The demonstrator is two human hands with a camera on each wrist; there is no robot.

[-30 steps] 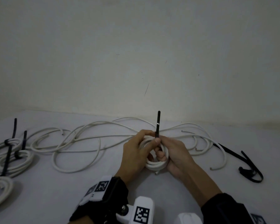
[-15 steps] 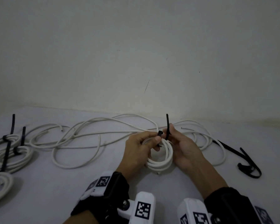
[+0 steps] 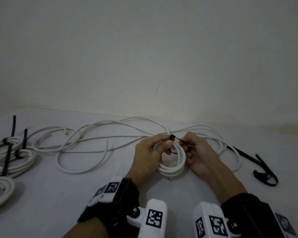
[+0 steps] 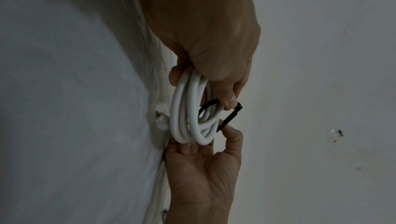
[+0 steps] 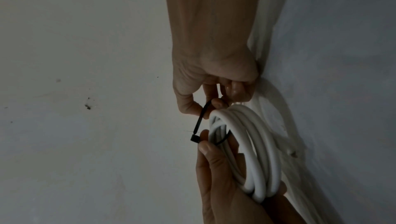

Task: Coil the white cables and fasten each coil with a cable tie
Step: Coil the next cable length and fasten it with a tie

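Note:
A small white cable coil (image 3: 173,166) stands on edge on the pale surface between my hands. My left hand (image 3: 169,140) grips the coil's left side and pinches the square head of a black cable tie (image 3: 172,136) between thumb and forefinger. The tie loops loosely round the coil's strands (image 4: 193,114). My right hand (image 3: 184,143) pinches the tie's tail just right of the head. The left wrist view shows the cable tie (image 4: 230,116) as an open loop; in the right wrist view its strap (image 5: 200,121) runs from my right thumb to the head.
Loose white cables (image 3: 96,145) sprawl behind and left of my hands, along the wall. Three tied coils (image 3: 9,152) with upright black tie tails lie at the far left. Spare black cable ties (image 3: 258,167) lie to the right.
The tie's tail, upright a second ago, now lies bent over to the right in my right hand's pinch. My hands have drawn slightly apart and the coil has tipped up.

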